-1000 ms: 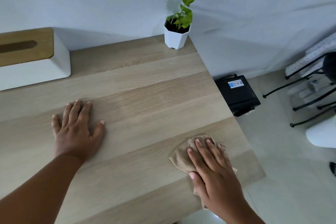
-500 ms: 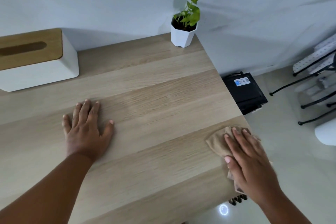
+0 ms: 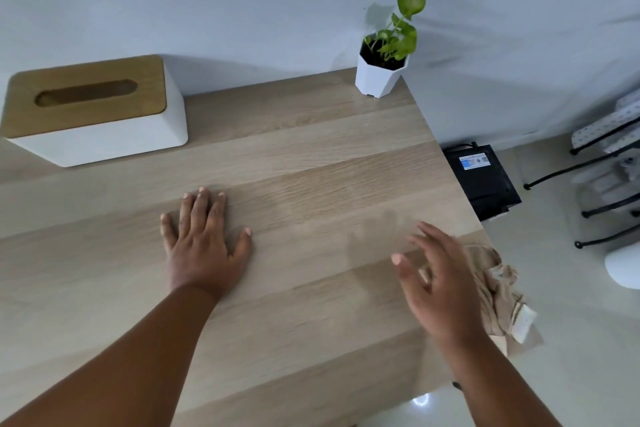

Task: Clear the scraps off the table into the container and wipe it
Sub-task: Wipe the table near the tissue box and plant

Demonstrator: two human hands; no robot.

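- Tissue box (image 3: pixel 93 111) at ten o'clock on the table (image 3: pixel 311 166): white body, wooden lid with a long dark slot, standing near the wall at the far left.
- Left hand (image 3: pixel 204 246) pressed palm-down on the wood just left of centre, around eight o'clock from the plant; fingers straight and spread moderately, thumb out toward three o'clock, holding nothing. Forearm running off toward seven o'clock.
- Bare light-oak boards between the two hands, with a faint darker smear near the right hand.
- Potted plant (image 3: pixel 384 62) at one o'clock, at the far right corner of the table: white faceted pot, a few green leaves, one stem reaching up against the wall.
- Right hand (image 3: pixel 440 284) at four o'clock, near the table's right edge, somewhat blurred; fingers spread wide and loosely extended, thumb out toward nine o'clock, gripping nothing. Whether the palm touches the table or the cloth: cannot tell.
- Cloth (image 3: pixel 498 291), beige and crumpled, lying at the table's right edge at four o'clock, just beside and partly under the right hand, one end with a pale tag hanging past the edge.
- Black box (image 3: pixel 485 180) with a blue-and-white label on the pale floor at three o'clock, beside the table's right side.
- Black metal frame (image 3: pixel 595 191) with patterned fabric at the far right, around three o'clock; a white rounded object (image 3: pixel 623 267) below it at the edge, too cropped to identify.
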